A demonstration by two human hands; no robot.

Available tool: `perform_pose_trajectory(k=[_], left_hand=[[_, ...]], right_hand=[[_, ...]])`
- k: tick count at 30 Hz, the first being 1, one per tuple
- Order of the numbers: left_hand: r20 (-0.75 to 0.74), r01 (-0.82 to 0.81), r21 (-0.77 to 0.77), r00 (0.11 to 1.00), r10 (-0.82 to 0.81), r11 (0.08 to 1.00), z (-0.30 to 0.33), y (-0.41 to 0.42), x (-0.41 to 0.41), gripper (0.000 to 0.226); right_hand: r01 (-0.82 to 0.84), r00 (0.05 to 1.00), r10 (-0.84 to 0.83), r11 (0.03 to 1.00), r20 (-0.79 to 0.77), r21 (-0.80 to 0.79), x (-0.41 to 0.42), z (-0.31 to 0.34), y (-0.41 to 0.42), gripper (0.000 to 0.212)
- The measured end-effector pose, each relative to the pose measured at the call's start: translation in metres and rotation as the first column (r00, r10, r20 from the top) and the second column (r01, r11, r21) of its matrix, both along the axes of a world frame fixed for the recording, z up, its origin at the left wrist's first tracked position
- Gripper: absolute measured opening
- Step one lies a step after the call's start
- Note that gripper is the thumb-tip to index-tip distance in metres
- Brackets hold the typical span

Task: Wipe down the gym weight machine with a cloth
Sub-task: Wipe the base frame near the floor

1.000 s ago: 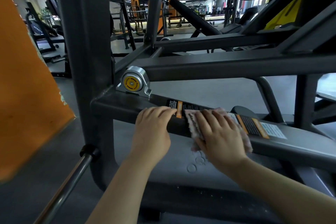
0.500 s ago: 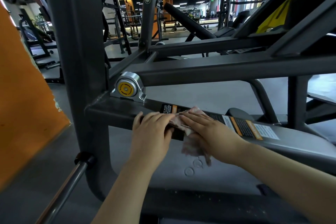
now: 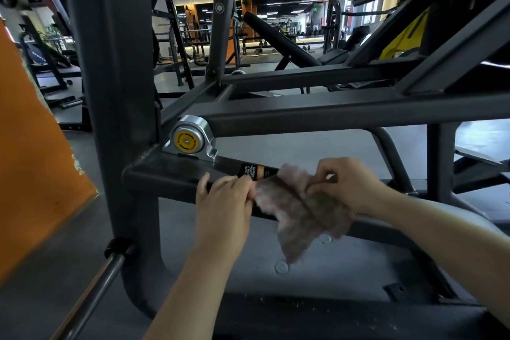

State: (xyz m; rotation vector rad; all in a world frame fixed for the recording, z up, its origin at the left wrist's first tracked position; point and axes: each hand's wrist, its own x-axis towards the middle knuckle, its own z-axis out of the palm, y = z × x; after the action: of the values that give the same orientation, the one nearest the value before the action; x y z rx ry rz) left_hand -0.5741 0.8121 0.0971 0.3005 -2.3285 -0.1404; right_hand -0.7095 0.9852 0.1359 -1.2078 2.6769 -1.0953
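A pinkish-grey cloth (image 3: pixel 300 212) hangs spread in front of the dark grey lower beam (image 3: pixel 171 174) of the weight machine, over its warning label (image 3: pixel 252 171). My left hand (image 3: pixel 223 201) pinches the cloth's left edge, its thumb lying on the beam. My right hand (image 3: pixel 345 185) pinches the cloth's upper right part with curled fingers, lifted a little off the beam. The cloth's lower corner dangles below the beam.
A silver pivot housing with a yellow cap (image 3: pixel 187 138) sits left of the hands. A thick upright post (image 3: pixel 116 91) stands at the left, with a steel bar (image 3: pixel 93 292) jutting toward me. An orange panel (image 3: pixel 30 160) fills the left edge. An upper crossbeam (image 3: pixel 331 113) runs overhead.
My right hand stopped pressing the cloth flat on the beam and lifted it. Both hands now hold the cloth, which has opened out and hangs. My left hand took its edge.
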Motion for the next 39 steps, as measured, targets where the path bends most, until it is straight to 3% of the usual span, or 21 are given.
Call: perform_pose_trajectory(k=[4, 7, 9, 11, 13, 16, 19, 22, 27, 31, 34, 36, 39], left_hand=[[-0.037, -0.037, -0.072, 0.999, 0.034, 0.997, 0.002, -0.005, 0.005, 0.043], [-0.032, -0.066, -0.060, 0.997, 0.064, 0.996, 0.004, -0.015, 0.012, 0.041], [-0.017, -0.075, -0.060, 0.997, 0.074, 0.995, 0.003, -0.019, 0.015, 0.038], [-0.001, -0.079, -0.059, 0.997, 0.079, 0.995, 0.001, -0.020, 0.017, 0.041], [0.015, -0.070, -0.073, 0.997, 0.071, 0.995, 0.000, -0.018, 0.015, 0.051], [0.009, -0.002, -0.114, 1.000, 0.003, 0.994, -0.001, -0.011, 0.011, 0.053], [0.029, 0.072, -0.151, 0.997, -0.068, 0.986, -0.003, -0.006, 0.007, 0.050], [0.027, 0.088, -0.194, 0.996, -0.085, 0.977, -0.005, -0.007, 0.006, 0.035], [0.045, -0.019, -0.218, 0.999, 0.030, 0.976, -0.004, -0.022, 0.015, 0.036], [-0.032, -0.091, -0.157, 0.996, 0.087, 0.983, -0.009, -0.039, 0.029, 0.034], [-0.145, -0.017, 0.098, 0.989, 0.031, 0.995, -0.012, -0.038, 0.042, 0.034], [-0.167, 0.045, 0.336, 0.986, 0.012, 0.941, -0.013, -0.038, 0.051, 0.029], [0.033, -0.033, 0.456, 0.999, 0.020, 0.890, -0.023, -0.050, 0.052, 0.033]], right_hand=[[0.227, 0.962, -0.214, 0.972, 0.168, -0.064, -0.039, 0.007, -0.004, 0.023], [0.354, 0.864, -0.246, 0.917, 0.440, -0.183, -0.062, 0.008, -0.015, 0.007], [0.353, 0.817, -0.200, 0.915, 0.541, -0.196, -0.067, 0.003, -0.023, 0.028], [0.306, 0.886, -0.269, 0.951, 0.377, -0.038, -0.064, 0.002, -0.028, 0.040], [0.294, 0.945, -0.292, 0.956, 0.146, 0.007, -0.043, 0.005, -0.027, 0.036], [0.134, 0.987, -0.134, 0.991, -0.086, -0.004, 0.002, 0.001, -0.022, 0.032], [-0.031, 0.978, 0.089, 0.955, -0.188, 0.294, 0.030, -0.014, -0.029, 0.042], [-0.028, 0.971, 0.139, 0.874, -0.194, 0.485, 0.030, -0.020, -0.046, 0.062], [-0.130, 0.951, 0.256, 0.838, -0.171, 0.531, 0.016, -0.006, -0.084, 0.062], [-0.268, 0.939, 0.330, 0.880, -0.100, 0.393, 0.005, -0.007, -0.121, 0.056], [-0.239, 0.946, 0.306, 0.880, -0.104, 0.411, 0.009, 0.000, -0.130, 0.050], [-0.169, 0.937, 0.257, 0.927, -0.237, 0.336, 0.017, 0.005, -0.123, 0.044], [-0.150, 0.863, 0.215, 0.973, -0.458, 0.173, 0.036, -0.001, -0.101, 0.039]])
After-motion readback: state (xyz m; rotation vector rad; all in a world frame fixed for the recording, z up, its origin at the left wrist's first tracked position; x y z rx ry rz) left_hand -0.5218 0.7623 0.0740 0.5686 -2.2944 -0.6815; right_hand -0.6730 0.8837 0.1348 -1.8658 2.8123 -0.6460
